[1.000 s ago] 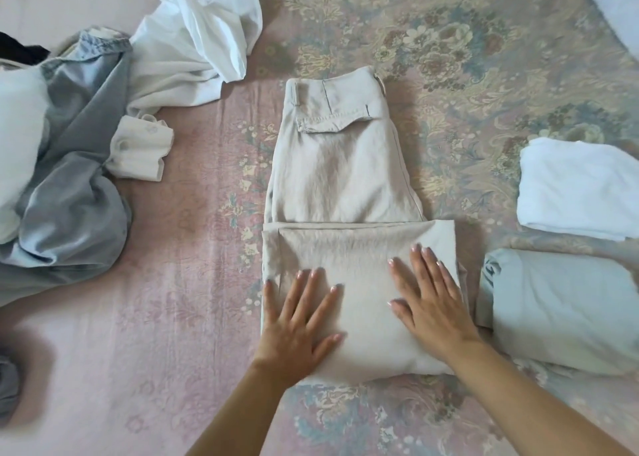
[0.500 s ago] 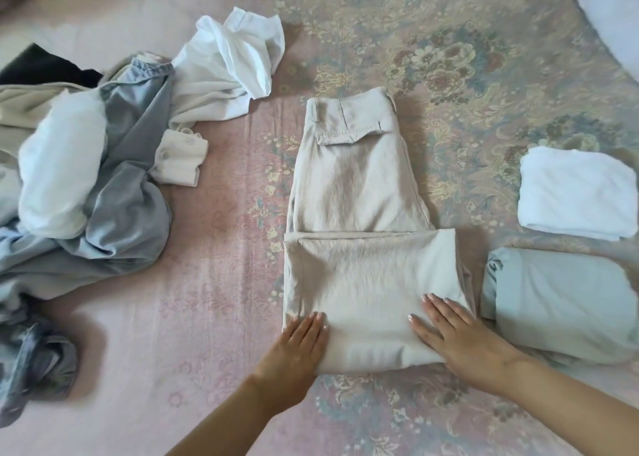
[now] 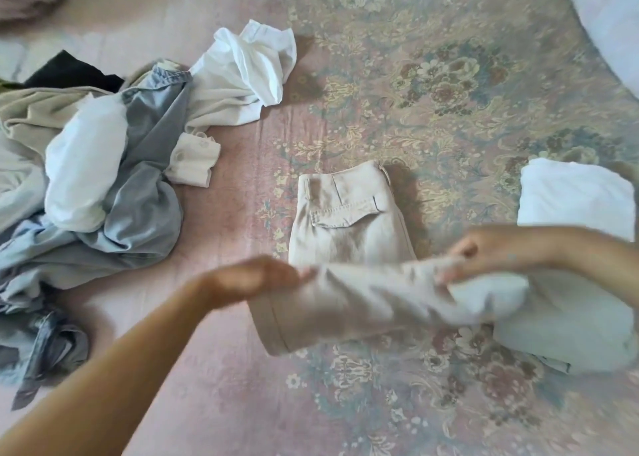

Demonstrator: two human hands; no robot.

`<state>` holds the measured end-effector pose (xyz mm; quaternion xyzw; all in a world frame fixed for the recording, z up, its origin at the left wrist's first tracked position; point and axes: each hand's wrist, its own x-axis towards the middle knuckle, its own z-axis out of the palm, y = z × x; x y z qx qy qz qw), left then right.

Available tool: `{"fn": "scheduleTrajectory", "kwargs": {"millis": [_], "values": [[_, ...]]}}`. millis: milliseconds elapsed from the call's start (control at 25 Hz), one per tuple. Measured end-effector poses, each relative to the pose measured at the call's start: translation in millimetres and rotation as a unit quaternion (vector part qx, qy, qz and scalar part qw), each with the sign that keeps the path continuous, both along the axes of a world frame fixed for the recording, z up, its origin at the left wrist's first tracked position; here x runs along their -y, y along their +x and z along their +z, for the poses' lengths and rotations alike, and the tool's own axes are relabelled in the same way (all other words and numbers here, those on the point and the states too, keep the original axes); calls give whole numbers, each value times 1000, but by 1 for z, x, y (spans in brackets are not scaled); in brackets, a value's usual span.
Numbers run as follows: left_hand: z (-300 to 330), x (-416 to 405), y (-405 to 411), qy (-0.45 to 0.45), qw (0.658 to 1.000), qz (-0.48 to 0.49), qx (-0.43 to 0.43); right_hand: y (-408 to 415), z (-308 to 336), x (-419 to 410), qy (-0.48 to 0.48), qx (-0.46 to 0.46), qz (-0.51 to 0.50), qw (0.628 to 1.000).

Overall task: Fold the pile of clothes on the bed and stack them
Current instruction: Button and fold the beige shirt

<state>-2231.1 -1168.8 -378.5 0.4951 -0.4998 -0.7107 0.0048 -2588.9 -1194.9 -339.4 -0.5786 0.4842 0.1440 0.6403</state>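
Beige trousers (image 3: 345,227) lie in the middle of the bed, waistband and pocket flap away from me. Their folded lower half (image 3: 363,303) is raised off the bed and blurred with motion. My left hand (image 3: 256,276) grips its left edge. My right hand (image 3: 484,253) grips its right edge, fingers curled over the cloth. A folded white garment (image 3: 577,196) and a folded pale green garment (image 3: 570,327) lie at the right, the green one partly hidden by the lifted cloth. The unfolded pile (image 3: 103,179) sits at the left.
The pile holds a grey-blue denim piece (image 3: 148,165), a crumpled white shirt (image 3: 242,75), beige and black cloth. A floral bedspread (image 3: 432,75) covers the bed. A white pillow (image 3: 608,16) is at the top right corner.
Both hands slid from pressing flat on the folded trousers to its near edge, took hold, and lifted the folded half up toward the waistband. The view has shifted back and left.
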Motion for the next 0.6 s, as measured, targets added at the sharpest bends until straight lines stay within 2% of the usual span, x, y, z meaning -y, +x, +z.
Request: {"fn": "scheduleTrajectory", "kwargs": {"millis": [40, 80, 120, 160, 200, 280, 400, 440, 520, 600], "values": [[-9, 18, 2, 62, 985, 147, -59, -8, -7, 20, 13, 30, -136, 990], [-22, 27, 1, 112, 941, 298, -115, -17, -24, 30, 41, 69, -282, 956], [-40, 25, -1, 142, 888, 416, -136, -22, -42, 30, 72, 90, -388, 914], [-60, 17, -5, 152, 852, 484, -134, -22, -63, 20, 103, 85, -431, 892], [-76, 5, -10, 152, 838, 510, -115, -17, -83, 3, 130, 67, -428, 892], [-91, -10, -15, 142, 841, 515, -86, -5, -115, -22, 100, 39, -432, 895], [-91, -6, -16, 13, 901, 434, -2, 6, -134, -20, -35, 44, -488, 871], [-91, -6, -18, -47, 905, 421, 35, 7, -136, -14, -47, 72, -513, 854], [-84, -7, -28, -201, 890, 406, 47, 10, -133, -12, -90, 119, -534, 832], [-74, 0, -34, -334, 854, 398, 5, 8, -128, -12, -202, 120, -533, 813]]}}
